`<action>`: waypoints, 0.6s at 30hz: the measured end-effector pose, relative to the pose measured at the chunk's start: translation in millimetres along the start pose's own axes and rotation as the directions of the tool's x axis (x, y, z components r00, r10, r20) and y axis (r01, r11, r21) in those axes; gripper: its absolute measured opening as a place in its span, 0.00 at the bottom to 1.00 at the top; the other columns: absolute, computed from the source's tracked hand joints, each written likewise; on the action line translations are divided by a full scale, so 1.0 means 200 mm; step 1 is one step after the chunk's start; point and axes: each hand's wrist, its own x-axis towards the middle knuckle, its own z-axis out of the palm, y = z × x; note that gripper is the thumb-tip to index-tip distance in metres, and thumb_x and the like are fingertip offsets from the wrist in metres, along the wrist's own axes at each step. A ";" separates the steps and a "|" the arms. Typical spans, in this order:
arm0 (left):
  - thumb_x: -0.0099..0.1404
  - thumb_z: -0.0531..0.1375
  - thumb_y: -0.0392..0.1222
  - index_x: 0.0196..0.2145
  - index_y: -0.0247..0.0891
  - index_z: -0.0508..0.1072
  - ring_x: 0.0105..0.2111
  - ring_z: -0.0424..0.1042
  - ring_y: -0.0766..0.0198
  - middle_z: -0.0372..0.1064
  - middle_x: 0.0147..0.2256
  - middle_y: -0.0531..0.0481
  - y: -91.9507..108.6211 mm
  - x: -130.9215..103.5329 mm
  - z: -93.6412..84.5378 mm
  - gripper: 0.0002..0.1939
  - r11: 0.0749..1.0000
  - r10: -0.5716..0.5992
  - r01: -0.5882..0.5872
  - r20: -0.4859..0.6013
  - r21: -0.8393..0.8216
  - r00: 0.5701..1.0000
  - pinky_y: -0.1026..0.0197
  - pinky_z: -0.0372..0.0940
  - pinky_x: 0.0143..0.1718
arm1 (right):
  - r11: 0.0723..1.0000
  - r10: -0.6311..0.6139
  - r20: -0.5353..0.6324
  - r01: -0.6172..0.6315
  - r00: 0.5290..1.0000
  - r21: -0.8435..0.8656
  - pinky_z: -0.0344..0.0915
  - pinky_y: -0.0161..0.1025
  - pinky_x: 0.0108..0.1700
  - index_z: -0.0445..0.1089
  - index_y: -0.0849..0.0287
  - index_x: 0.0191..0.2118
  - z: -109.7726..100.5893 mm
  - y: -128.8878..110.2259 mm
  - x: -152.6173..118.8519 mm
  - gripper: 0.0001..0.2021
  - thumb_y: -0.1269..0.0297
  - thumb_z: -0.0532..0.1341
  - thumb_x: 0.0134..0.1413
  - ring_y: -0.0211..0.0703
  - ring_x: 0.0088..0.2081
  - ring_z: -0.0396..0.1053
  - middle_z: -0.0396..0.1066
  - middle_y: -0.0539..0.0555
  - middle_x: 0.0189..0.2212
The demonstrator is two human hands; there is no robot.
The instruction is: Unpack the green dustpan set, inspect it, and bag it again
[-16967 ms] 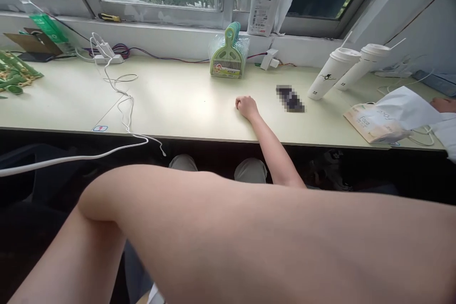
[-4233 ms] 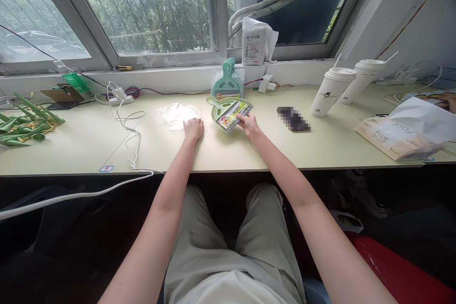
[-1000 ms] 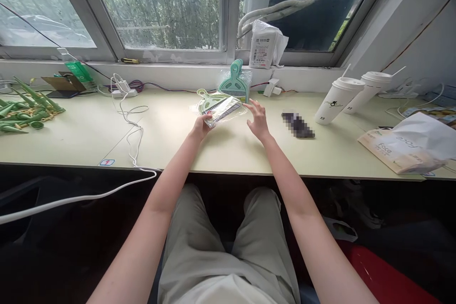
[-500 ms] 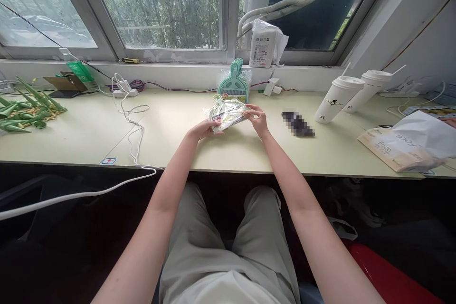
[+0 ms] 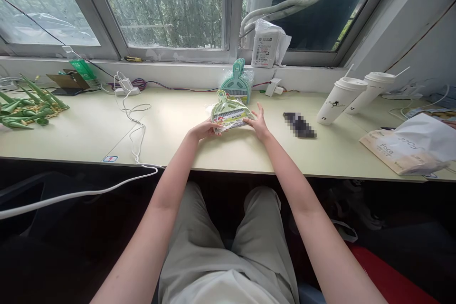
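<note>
A light-green mini dustpan with its brush (image 5: 231, 116), in clear plastic wrap with a printed label, is held tilted up over the desk. My left hand (image 5: 204, 130) is closed on its lower left corner, thumb on the front. My right hand (image 5: 259, 126) is at its right edge; the thumb touches the wrap while the other fingers stretch upward, apart from it. Just behind, more wrapped mini dustpans (image 5: 238, 80) in a bluish green lean against the sill wall.
A pixelated dark object (image 5: 299, 125) lies to the right, near two white lidded cups (image 5: 340, 99) with straws and a tissue pack (image 5: 395, 149). White cables (image 5: 137, 140) cross the desk on the left, beside green cone-shaped pieces (image 5: 32, 109). A wrapped packet (image 5: 267, 47) stands on the sill.
The dustpan set has turned so its label and handle now face me more upright. My right hand's fingers have lifted off the wrap and spread.
</note>
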 end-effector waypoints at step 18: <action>0.63 0.64 0.46 0.31 0.38 0.79 0.45 0.72 0.57 0.72 0.42 0.44 0.01 0.06 0.11 0.09 0.686 0.692 -0.409 -0.369 0.602 0.620 0.59 0.69 0.44 | 0.954 0.197 -0.057 -0.178 0.979 0.242 0.77 0.37 0.34 0.58 0.55 0.35 0.00 -0.02 0.01 0.18 0.78 0.67 0.44 0.36 0.30 0.74 0.74 0.45 0.29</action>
